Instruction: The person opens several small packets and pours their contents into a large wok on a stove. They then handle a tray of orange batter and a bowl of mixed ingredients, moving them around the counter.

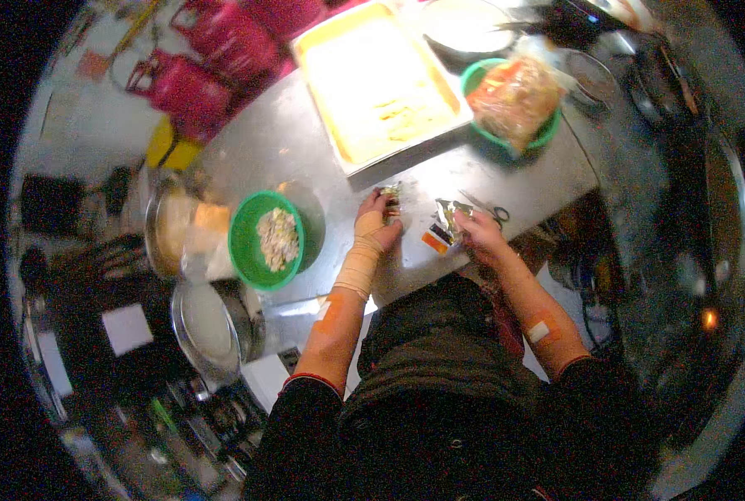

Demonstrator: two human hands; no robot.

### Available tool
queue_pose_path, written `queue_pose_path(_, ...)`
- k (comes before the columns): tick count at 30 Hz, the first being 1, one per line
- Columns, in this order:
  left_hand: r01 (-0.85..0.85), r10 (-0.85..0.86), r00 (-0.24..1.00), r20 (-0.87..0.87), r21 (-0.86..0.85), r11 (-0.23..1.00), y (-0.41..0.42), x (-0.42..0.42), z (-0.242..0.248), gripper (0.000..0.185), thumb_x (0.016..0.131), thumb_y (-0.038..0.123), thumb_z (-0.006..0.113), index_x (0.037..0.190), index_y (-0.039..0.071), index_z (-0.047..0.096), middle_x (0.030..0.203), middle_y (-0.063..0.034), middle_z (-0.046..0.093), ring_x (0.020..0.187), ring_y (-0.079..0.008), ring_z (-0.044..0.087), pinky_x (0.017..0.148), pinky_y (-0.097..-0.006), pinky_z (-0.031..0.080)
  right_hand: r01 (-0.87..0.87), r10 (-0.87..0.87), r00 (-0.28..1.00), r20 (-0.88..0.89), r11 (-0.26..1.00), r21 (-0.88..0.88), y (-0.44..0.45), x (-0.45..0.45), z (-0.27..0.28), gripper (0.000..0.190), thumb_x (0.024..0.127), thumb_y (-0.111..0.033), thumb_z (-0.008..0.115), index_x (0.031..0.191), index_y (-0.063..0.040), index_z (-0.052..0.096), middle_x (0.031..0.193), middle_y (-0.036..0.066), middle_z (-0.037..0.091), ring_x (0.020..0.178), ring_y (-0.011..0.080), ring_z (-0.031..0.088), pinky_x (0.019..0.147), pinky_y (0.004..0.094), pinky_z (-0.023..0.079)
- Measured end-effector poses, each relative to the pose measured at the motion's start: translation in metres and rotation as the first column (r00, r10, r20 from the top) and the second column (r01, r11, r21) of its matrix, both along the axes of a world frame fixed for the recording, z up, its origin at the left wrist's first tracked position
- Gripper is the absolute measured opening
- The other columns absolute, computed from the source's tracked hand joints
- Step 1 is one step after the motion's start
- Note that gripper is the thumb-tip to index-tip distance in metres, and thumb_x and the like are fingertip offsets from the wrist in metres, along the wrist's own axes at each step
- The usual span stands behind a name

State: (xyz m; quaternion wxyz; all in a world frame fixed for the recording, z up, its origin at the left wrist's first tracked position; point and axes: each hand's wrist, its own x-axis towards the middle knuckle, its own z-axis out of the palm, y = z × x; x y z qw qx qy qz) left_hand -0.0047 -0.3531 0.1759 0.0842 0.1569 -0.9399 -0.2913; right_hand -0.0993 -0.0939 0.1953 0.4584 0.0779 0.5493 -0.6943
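Observation:
My left hand (378,222), its wrist wrapped in a beige bandage, is over the steel table with its fingers around a small shiny packet (391,195). To its right, my right hand (482,235) grips a foil packet (448,216). Beside that packet is a small black and orange piece (438,238); whether it is joined to the packet I cannot tell. A pair of scissors (497,211) lies just beyond my right hand. Left of my hands, a green bowl (244,250) holds pale, lumpy pieces of food (278,238).
On the steel table (360,269), a large tray (403,149) of yellowish content stands beyond my hands. A green basket (554,134) with a filled clear plastic bag (516,100) is at its right. Pink gas cylinders (187,87) stand far left; metal basins (206,332) are at the left.

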Motion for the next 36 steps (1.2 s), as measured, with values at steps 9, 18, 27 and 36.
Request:
queue_pose_path(9,0.43,-0.434,0.901,-0.006,-0.136,0.893,0.011,0.004,-0.013,0.055,0.074,0.022,0.068,0.128,0.013,0.061,0.124,-0.0149,0.062,0.118,-0.0362,0.054,0.099,-0.0479,0.042,0.468,-0.419,0.883,0.21,0.814,-0.343,0.021,0.071,0.048,0.039,0.103,-0.038,0.052,0.122,-0.006,0.063,0.11,0.007,0.071,0.097,0.0206,0.069,0.085,0.0369,0.056)
queue_pose_path(18,0.344,-0.461,0.867,0.189,0.442,0.828,0.013,0.038,0.012,0.046,0.086,0.017,0.065,0.131,0.01,0.056,0.098,-0.0091,0.065,0.09,-0.0273,0.063,0.079,-0.042,0.051,0.585,-0.518,0.81,0.274,0.677,-0.447,0.025,0.147,0.079,0.031,0.104,-0.032,0.052,0.12,-0.008,0.062,0.113,0.007,0.07,0.103,0.0218,0.068,0.093,0.0387,0.056)
queue_pose_path(27,-0.207,-0.432,0.902,0.0,0.878,-0.432,0.125,0.102,0.057,0.055,0.098,0.047,0.056,0.14,0.013,0.047,0.117,-0.0052,0.06,0.11,-0.0209,0.058,0.095,-0.0448,0.049,0.781,-0.787,0.599,-0.145,0.615,-0.109,0.046,0.205,0.072,0.031,0.102,-0.027,0.058,0.12,-0.002,0.063,0.107,0.005,0.07,0.094,0.0159,0.065,0.084,0.0328,0.053)
queue_pose_path(36,-0.104,-0.734,0.679,0.028,0.993,-0.058,0.263,0.17,0.064,0.019,0.087,0.011,0.07,0.102,0.017,0.059,0.091,0.0032,0.056,0.084,-0.0128,0.055,0.069,-0.0258,0.045,0.98,-0.962,0.186,-0.197,0.197,-0.037,0.168,0.354,0.066,0.028,0.103,-0.026,0.056,0.119,-0.003,0.06,0.109,0.007,0.069,0.091,0.0168,0.067,0.078,0.0337,0.058)
